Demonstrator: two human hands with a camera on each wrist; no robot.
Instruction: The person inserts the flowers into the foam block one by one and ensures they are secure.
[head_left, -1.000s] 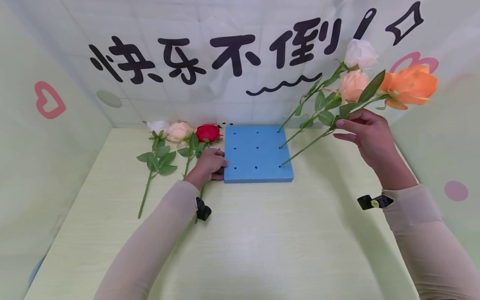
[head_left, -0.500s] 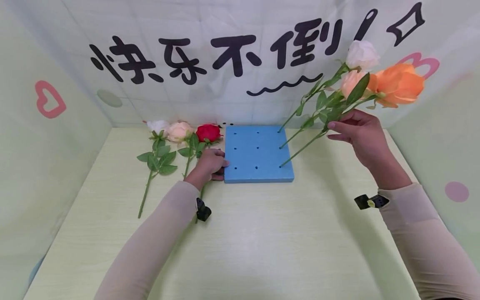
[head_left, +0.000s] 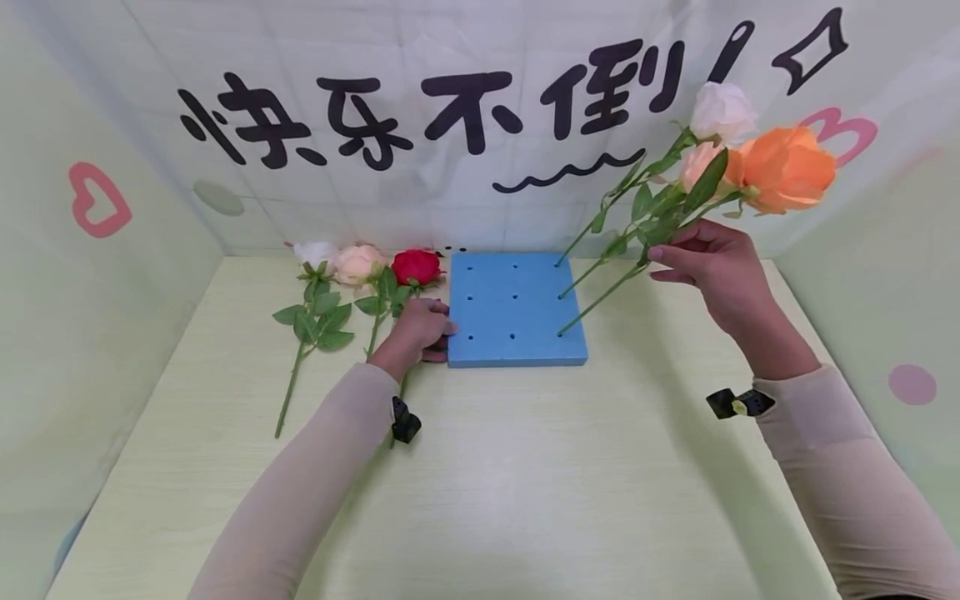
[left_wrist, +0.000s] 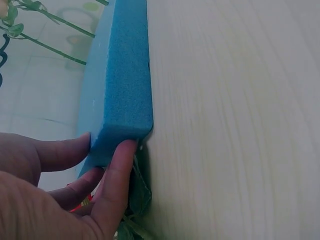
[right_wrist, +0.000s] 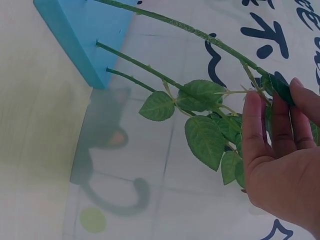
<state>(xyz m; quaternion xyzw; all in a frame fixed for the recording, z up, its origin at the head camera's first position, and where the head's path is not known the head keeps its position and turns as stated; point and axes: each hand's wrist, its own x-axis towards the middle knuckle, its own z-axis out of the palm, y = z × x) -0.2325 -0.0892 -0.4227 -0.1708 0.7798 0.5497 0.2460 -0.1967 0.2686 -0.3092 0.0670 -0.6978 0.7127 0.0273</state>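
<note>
An orange artificial rose (head_left: 789,170) leans to the right, pinched at its stem by my right hand (head_left: 723,279). Its lower end meets the front right hole of a blue foam block (head_left: 491,312). My left hand (head_left: 415,331) holds the block's left edge, thumb at the top and fingers against the side (left_wrist: 120,160). Behind the orange rose, a white rose (head_left: 722,111) and a peach rose (head_left: 699,164) slant out of the block's other right-hand holes. Leaves (right_wrist: 202,140) crowd near my right fingers in the right wrist view.
Left of the block lie a white rose (head_left: 315,253), a pink rose (head_left: 358,264) and a red rose (head_left: 417,267), the red one's stem partly under my left hand and arm. A printed backdrop (head_left: 450,192) stands behind the pale table (head_left: 510,475).
My right hand has moved left and slightly inward with the orange rose, and its stem's lower end has shifted a little to the front hole. The left hand keeps its place on the block.
</note>
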